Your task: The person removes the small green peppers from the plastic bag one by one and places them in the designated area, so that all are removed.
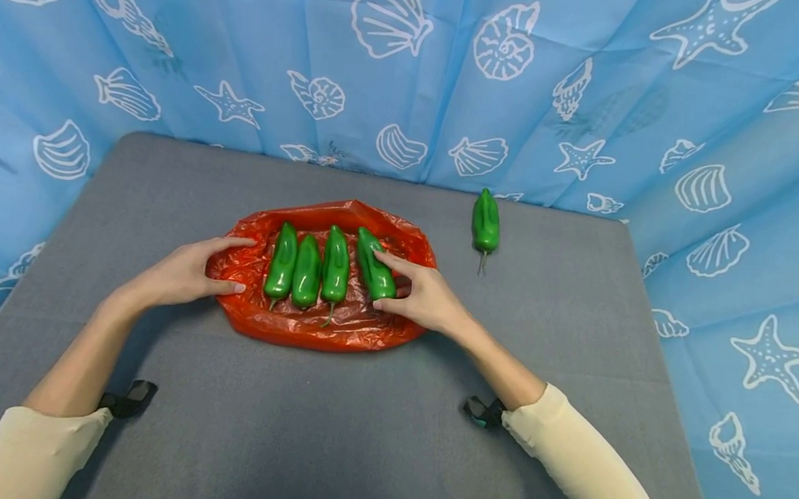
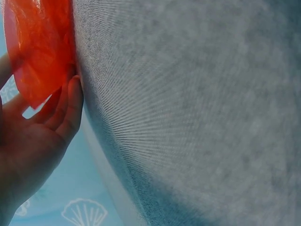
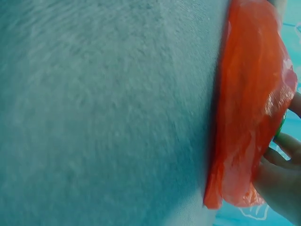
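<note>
A red plastic bag [image 1: 325, 341] lies spread wide at its mouth on the grey table. Inside, three green peppers [image 1: 307, 271] lie side by side, stems toward the front. My right hand [image 1: 427, 292] reaches over the bag's right rim and grips another green pepper [image 1: 374, 259] between thumb and fingers at its lower end. At the opposite end, my left hand [image 1: 187, 270] holds the bag's left edge; the left wrist view has the red plastic [image 2: 42, 52] between its thumb and fingers. In the right wrist view the bag's side hides most of the gripped pepper.
One more green pepper [image 1: 485, 222] lies outside the bag, on the back right of the grey table [image 1: 311, 424], its stem toward the front. A blue curtain [image 1: 440, 80] with white shells and starfish hangs behind and along the right side.
</note>
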The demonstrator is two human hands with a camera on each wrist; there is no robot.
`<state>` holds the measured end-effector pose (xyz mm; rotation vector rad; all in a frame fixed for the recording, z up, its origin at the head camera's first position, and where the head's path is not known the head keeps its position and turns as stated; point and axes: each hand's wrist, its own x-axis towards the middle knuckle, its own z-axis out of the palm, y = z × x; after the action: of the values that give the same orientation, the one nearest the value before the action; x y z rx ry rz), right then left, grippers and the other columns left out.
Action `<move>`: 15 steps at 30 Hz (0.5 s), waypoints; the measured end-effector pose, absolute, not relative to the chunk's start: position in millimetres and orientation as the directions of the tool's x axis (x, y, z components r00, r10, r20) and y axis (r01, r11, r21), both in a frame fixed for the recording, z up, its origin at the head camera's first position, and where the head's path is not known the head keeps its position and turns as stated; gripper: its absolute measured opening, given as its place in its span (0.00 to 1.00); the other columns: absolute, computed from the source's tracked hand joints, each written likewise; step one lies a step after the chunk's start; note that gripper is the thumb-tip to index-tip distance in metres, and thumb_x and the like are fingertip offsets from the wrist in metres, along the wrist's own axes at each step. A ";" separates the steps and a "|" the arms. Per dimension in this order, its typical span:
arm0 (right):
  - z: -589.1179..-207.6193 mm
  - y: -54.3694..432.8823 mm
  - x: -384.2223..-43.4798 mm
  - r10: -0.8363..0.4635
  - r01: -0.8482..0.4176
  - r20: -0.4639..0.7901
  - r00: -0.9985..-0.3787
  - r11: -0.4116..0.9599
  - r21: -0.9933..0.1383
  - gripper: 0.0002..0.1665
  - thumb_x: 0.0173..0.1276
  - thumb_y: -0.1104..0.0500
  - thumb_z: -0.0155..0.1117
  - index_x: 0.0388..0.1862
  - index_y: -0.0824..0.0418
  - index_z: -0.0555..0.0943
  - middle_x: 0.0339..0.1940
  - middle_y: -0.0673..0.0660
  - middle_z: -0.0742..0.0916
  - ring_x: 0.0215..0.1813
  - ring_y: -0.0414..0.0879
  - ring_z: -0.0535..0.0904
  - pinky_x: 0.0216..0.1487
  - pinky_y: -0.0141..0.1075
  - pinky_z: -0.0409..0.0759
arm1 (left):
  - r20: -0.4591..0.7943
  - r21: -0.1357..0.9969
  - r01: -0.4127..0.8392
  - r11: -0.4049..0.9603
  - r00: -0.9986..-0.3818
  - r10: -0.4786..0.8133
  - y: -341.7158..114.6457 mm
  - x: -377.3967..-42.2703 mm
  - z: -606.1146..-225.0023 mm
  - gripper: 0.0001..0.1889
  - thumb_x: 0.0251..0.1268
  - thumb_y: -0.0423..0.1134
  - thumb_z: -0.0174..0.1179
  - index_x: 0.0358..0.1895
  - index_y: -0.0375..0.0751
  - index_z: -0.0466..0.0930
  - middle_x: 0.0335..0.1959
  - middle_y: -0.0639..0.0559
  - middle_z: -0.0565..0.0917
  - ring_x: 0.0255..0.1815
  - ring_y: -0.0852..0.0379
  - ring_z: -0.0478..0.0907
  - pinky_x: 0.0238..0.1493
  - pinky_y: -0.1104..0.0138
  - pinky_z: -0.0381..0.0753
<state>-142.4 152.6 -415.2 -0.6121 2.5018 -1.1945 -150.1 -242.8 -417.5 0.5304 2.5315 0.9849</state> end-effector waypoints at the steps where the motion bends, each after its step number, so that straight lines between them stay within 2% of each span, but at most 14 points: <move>1: -413.9 153.9 -142.1 -0.493 -0.245 -0.085 -0.866 0.565 -0.788 0.46 0.60 0.56 0.77 0.76 0.48 0.67 0.71 0.54 0.75 0.41 0.44 0.85 0.42 0.35 0.83 | -0.203 0.699 0.207 0.685 -0.860 0.468 -242.9 -149.9 -417.4 0.38 0.64 0.43 0.68 0.75 0.41 0.62 0.72 0.28 0.62 0.69 0.28 0.62 0.64 0.34 0.63; 5: -408.8 159.4 -140.5 -0.488 -0.238 -0.085 -0.869 0.561 -0.793 0.46 0.60 0.56 0.77 0.76 0.47 0.67 0.72 0.54 0.75 0.43 0.45 0.85 0.43 0.37 0.84 | -0.210 0.699 0.201 0.686 -0.859 0.466 -243.2 -149.4 -416.7 0.38 0.65 0.44 0.68 0.75 0.41 0.61 0.73 0.27 0.61 0.69 0.27 0.61 0.63 0.33 0.62; 8: -405.8 163.9 -139.5 -0.486 -0.224 -0.086 -0.870 0.544 -0.808 0.46 0.59 0.57 0.77 0.75 0.48 0.68 0.68 0.55 0.77 0.47 0.46 0.84 0.46 0.38 0.84 | -0.213 0.700 0.200 0.686 -0.857 0.468 -243.4 -149.0 -416.8 0.38 0.65 0.44 0.68 0.75 0.41 0.61 0.72 0.27 0.61 0.69 0.27 0.61 0.63 0.33 0.62; 15: -399.0 175.6 -139.6 -0.467 -0.175 -0.094 -0.879 0.499 -0.849 0.45 0.60 0.60 0.76 0.75 0.47 0.68 0.61 0.59 0.81 0.47 0.47 0.85 0.43 0.36 0.85 | -0.208 0.699 0.208 0.685 -0.857 0.472 -242.1 -149.6 -416.7 0.38 0.64 0.42 0.68 0.74 0.40 0.62 0.72 0.28 0.63 0.69 0.28 0.62 0.64 0.34 0.62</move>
<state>-139.6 175.6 -399.0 -0.5393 2.4352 -1.3260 -149.6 -242.1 -416.7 0.5322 2.5246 0.9814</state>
